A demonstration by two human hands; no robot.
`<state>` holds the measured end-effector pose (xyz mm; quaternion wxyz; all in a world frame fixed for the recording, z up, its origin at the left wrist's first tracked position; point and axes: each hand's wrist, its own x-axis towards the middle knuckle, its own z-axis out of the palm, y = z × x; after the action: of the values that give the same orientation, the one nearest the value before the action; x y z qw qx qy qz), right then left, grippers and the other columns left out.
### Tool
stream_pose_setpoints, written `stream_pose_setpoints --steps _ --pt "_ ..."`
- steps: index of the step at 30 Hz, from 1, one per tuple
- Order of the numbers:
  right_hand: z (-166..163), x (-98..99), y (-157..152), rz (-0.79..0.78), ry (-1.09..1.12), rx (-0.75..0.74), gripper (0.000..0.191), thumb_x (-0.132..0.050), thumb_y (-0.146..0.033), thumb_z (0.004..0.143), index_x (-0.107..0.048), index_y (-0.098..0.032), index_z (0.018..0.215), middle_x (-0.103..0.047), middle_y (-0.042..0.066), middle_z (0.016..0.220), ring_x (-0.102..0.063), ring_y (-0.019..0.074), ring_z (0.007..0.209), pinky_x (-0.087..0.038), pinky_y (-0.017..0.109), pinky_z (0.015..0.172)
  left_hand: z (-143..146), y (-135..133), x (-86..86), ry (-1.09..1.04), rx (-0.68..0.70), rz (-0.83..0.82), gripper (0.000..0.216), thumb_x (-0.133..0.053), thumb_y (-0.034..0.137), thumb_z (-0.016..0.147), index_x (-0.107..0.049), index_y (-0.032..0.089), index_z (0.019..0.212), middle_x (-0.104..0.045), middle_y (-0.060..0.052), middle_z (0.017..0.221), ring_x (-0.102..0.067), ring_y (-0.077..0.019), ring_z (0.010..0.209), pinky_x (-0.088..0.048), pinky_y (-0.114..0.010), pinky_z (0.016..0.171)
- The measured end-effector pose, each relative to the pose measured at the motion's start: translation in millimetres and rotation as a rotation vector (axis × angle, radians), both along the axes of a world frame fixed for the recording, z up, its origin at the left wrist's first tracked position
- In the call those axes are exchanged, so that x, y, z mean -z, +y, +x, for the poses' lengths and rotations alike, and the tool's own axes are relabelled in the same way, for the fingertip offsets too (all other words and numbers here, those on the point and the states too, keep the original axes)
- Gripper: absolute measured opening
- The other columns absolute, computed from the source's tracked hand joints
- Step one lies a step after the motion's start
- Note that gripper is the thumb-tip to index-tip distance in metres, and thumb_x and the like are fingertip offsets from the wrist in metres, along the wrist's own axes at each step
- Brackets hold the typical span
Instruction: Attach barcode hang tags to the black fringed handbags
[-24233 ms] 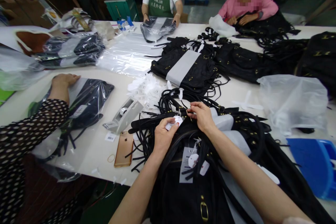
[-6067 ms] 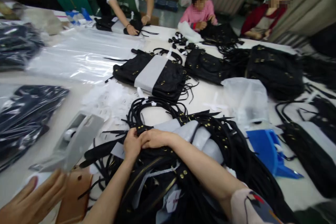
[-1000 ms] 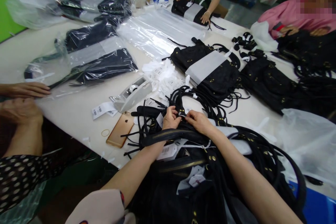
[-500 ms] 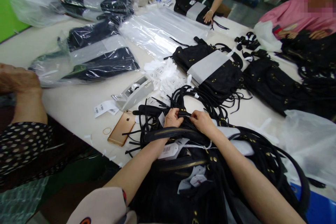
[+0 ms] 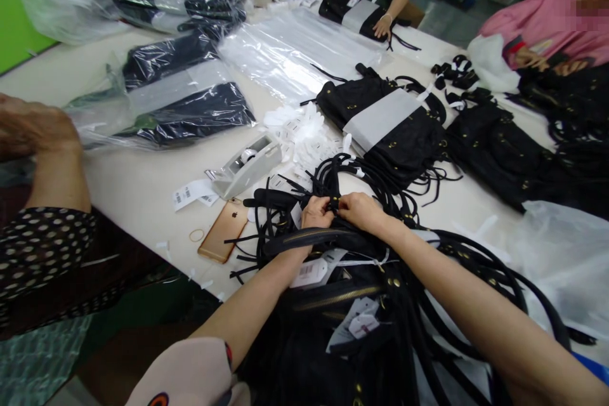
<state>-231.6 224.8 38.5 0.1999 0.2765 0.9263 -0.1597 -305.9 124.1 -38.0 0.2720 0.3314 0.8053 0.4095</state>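
In the head view, my left hand (image 5: 318, 212) and my right hand (image 5: 359, 210) meet over a pile of black bags in front of me. Between their fingertips is a black strap (image 5: 335, 202) with small gold studs, pinched from both sides. Just below my wrists lies a black handbag (image 5: 333, 346) with a brass zipper (image 5: 335, 299). A white price tag (image 5: 309, 273) hangs by my left forearm. Black handles and thin cords surround both hands, and part of the strap is hidden by my fingers.
A tape dispenser (image 5: 247, 163), loose white tags (image 5: 304, 133) and a gold phone (image 5: 222, 230) lie left of the pile. Plastic-wrapped bags (image 5: 185, 114) are farther left, near another person's hand (image 5: 38, 127). A paper-banded black bag (image 5: 399, 127) lies ahead. Co-workers handle bags across the table.
My right hand has closed in on my left at the strap, its fingers more bunched. Both hands stay at nearly the same spot, while the view has shifted slightly.
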Motion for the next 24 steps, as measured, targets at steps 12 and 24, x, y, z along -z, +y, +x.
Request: stream_pose_setpoints --steps 12,24 --pt "11.7 17.3 -18.6 0.025 0.115 0.271 0.015 -0.052 -0.023 0.076 -0.067 -0.017 0.076 -0.069 0.007 0.074 -0.060 0.0166 0.070 -0.036 0.023 0.061 -27.5 4.3 -13.2 -0.198 0.226 0.007 0.028 -0.044 0.011 0.070 -0.067 0.016 0.086 -0.062 -0.001 0.070 -0.055 -0.0101 0.063 -0.045 -0.021 0.064" --pt "12.6 23.4 -18.2 0.022 0.198 0.330 0.016 -0.053 -0.026 0.077 -0.067 -0.018 0.074 -0.068 0.006 0.071 -0.058 0.0152 0.067 -0.034 0.023 0.060 -42.5 14.3 -25.4 -0.525 0.349 -0.162 0.023 -0.044 0.013 0.072 -0.063 0.014 0.085 -0.054 0.004 0.051 -0.052 -0.0083 0.048 -0.038 -0.016 0.043"
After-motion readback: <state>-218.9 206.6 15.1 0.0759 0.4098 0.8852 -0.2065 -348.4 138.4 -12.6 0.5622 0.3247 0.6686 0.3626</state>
